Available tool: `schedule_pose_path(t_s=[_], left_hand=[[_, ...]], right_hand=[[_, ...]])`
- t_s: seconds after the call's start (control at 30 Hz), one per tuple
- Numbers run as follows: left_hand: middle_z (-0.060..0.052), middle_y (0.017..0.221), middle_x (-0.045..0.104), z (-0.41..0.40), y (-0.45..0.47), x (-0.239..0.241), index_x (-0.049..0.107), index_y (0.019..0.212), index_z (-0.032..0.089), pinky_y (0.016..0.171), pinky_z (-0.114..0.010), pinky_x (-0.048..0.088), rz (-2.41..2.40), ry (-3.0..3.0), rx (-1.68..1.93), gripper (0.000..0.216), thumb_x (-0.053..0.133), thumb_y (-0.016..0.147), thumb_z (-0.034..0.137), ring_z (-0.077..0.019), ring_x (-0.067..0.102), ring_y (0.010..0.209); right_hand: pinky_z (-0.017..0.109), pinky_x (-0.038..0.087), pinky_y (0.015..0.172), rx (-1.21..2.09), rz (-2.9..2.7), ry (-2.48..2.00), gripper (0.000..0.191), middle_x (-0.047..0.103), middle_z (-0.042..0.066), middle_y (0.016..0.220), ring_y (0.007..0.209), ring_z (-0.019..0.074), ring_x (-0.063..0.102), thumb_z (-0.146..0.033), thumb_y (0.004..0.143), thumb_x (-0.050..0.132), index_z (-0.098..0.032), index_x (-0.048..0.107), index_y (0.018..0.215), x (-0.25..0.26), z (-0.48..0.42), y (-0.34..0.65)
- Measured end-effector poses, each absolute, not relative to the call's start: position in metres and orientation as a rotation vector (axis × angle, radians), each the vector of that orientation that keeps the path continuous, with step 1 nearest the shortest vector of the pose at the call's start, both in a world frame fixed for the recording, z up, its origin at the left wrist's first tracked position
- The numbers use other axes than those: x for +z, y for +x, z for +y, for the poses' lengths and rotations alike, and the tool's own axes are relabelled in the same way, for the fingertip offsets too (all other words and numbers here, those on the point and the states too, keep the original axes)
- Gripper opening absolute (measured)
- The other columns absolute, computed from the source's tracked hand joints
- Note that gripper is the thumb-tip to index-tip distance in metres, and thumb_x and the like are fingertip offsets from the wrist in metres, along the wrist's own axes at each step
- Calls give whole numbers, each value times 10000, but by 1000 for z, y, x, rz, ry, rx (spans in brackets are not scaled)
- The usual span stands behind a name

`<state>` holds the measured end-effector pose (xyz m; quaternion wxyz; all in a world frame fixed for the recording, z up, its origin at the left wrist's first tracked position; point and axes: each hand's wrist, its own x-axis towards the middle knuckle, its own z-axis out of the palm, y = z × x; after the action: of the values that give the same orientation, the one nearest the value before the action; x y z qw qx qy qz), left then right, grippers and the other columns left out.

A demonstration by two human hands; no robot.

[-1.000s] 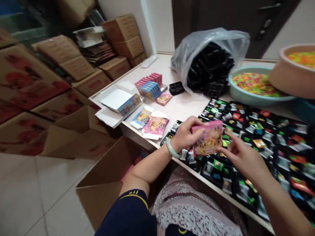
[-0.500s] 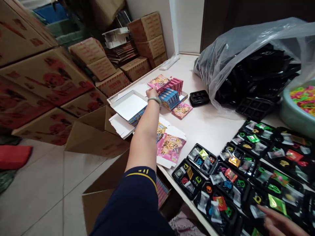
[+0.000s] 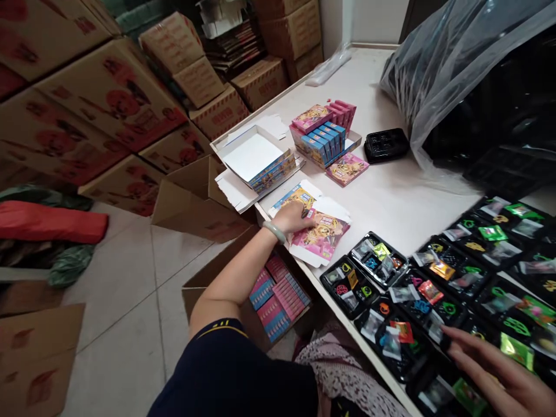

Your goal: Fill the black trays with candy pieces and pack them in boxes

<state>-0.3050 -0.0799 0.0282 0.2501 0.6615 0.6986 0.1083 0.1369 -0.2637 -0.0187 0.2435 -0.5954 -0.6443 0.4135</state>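
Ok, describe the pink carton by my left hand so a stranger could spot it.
Start at the white table, then its edge above the filled cardboard box. There, by the left hand, find the flat pink carton. Pink print sets it apart from the blue carton beside it; flatness, from the made-up pink boxes farther back.

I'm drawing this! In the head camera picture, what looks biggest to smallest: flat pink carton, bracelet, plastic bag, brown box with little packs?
1. Plastic bag, cut off by the edge
2. Brown box, partly hidden
3. Flat pink carton, partly covered
4. Bracelet
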Motion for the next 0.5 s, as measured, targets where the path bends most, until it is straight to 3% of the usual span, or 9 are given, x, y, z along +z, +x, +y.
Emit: schedule_pose_path(t_s=[0.17,0.33,0.5], left_hand=[[31,646,512,-116,-303,3,508,684,173,572,-241,347,1894,1458,688,249,738,636,258,-123,455,607],[27,684,555,-127,-291,42,523,725,162,618,-232,427,1553,1229,1206,305,758,632,333,-108,523,637],[-19,776,632,-173,-210,95,617,819,147,653,-247,457,1125,1739,952,223,711,753,338,-122,570,690]], right_hand=[[339,594,823,1212,-1909,-1420,374,747,66,1050,938,255,716,-531,823,586,-261,737,1033,17,-249,91],[346,594,803,1040,-2009,-1177,250,751,48,1004,880,208,718,-396,896,552,-264,712,1037,52,-249,52],[456,497,965,478,-1882,-1089,289,691,116,1159,1087,252,634,-296,897,539,-204,647,1148,77,-237,27]])
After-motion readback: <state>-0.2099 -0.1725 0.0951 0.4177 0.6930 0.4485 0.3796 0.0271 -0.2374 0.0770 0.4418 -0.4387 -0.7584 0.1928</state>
